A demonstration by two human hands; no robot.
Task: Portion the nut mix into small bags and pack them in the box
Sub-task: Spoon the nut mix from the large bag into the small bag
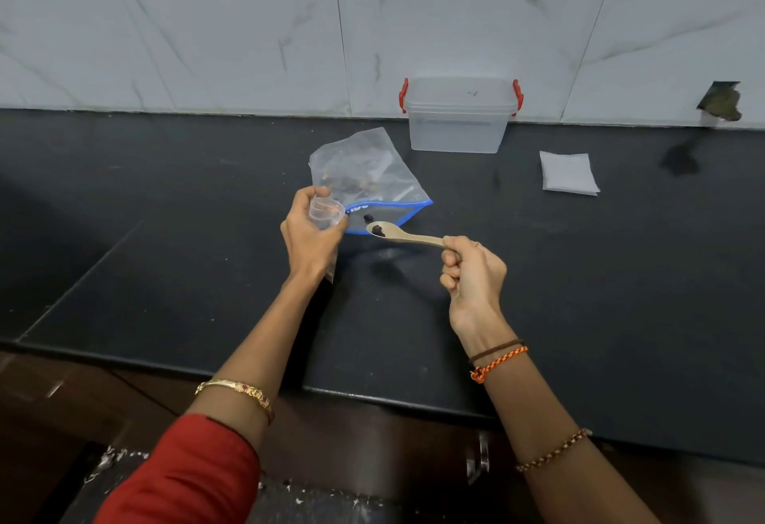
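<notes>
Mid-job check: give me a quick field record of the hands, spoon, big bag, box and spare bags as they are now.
left hand: grips small clear cup
right hand: grips spoon by its handle end
spoon bowl: holds a dark piece, beside the cup
nut mix bag: lying on counter, blue-edged
box: by the wall, lid on
small bags: stacked right of box

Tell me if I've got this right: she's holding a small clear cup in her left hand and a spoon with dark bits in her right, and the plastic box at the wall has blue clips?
Nearly. The head view shows the clips on the plastic box are red, not blue. The rest holds: the left hand holds the small clear cup, and the right hand holds the spoon with dark bits in its bowl.
</notes>
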